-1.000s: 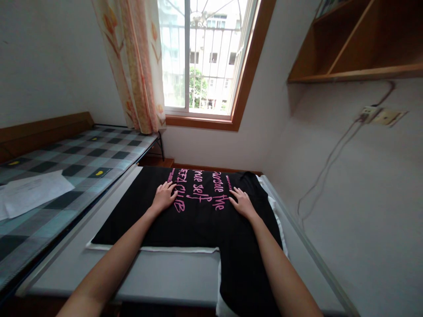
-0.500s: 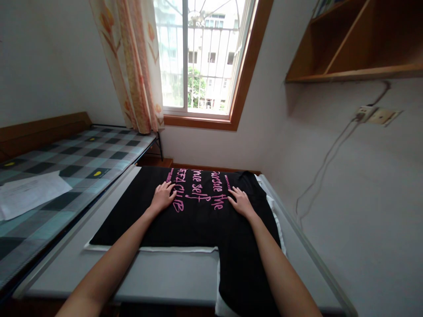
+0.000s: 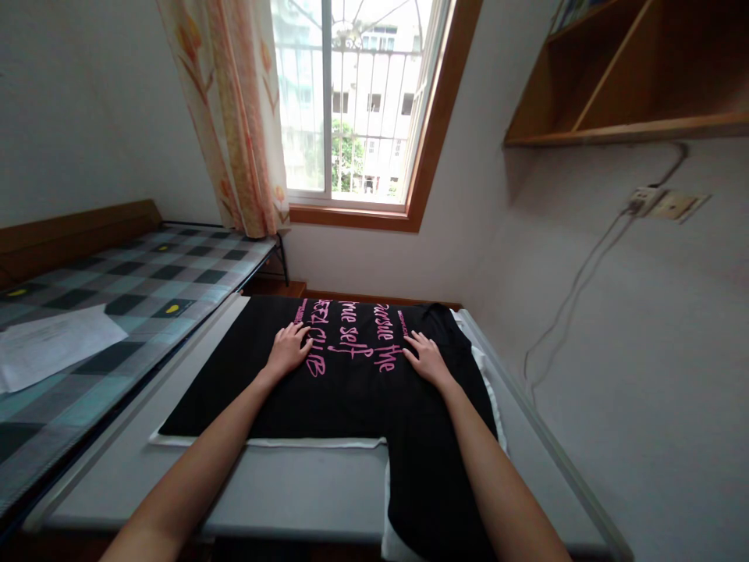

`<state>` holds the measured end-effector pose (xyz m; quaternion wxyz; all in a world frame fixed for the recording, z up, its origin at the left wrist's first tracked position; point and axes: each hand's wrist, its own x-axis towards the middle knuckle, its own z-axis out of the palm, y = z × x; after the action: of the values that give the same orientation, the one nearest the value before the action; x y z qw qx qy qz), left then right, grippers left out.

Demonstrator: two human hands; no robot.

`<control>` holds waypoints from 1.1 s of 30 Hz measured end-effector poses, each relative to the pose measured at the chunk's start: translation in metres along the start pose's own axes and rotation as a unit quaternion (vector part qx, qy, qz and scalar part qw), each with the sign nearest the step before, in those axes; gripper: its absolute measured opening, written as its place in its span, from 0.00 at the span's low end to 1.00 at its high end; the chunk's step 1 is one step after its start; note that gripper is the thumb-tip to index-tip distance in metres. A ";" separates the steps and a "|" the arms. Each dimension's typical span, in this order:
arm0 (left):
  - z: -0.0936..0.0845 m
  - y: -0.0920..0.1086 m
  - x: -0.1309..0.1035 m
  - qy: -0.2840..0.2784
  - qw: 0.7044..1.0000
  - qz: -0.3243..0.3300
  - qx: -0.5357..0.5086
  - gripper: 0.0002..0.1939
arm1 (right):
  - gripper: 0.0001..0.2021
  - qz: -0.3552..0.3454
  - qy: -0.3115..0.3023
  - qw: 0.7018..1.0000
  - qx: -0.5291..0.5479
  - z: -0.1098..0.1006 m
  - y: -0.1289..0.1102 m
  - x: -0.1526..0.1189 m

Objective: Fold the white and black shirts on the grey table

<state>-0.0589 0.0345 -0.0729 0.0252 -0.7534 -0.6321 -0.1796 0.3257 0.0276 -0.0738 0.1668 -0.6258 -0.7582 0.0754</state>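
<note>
A black T-shirt (image 3: 345, 402) with pink lettering is spread flat, its collar end towards the right and one sleeve reaching down to the near edge. White fabric shows along its lower border and right side. My left hand (image 3: 289, 348) rests on the shirt beside the lettering, fingers stretched out. On the other side of the print, my right hand (image 3: 427, 357) lies flat with its fingers spread. Neither hand grips the cloth. Under the shirt is a pale grey table (image 3: 304, 492).
To the left stands a bed with a checked cover (image 3: 204, 277), with white paper sheets (image 3: 58, 343) on it. Beyond the table are a curtain (image 3: 249, 117) and a barred window (image 3: 368, 101). A wooden shelf (image 3: 620, 86) and a socket with a hanging cable (image 3: 645, 200) are on the right wall.
</note>
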 end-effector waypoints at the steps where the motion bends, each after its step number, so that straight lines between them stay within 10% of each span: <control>1: 0.000 0.000 0.000 -0.001 1.000 -0.001 0.001 0.24 | 0.24 0.001 -0.001 1.000 -0.001 0.000 0.000 0.000; 23: -0.004 0.003 -0.001 -0.003 1.000 -0.005 0.001 0.24 | 0.23 0.001 0.005 1.000 0.009 0.000 -0.002 -0.001; 33: -0.005 0.003 -0.002 -0.002 1.000 0.001 0.004 0.24 | 0.18 0.062 0.180 0.979 0.071 -0.015 -0.005 -0.004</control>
<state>-0.0572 0.0309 -0.0685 0.0276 -0.7543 -0.6320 -0.1756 0.3272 0.0212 -0.0587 0.3397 -0.6618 -0.6678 0.0250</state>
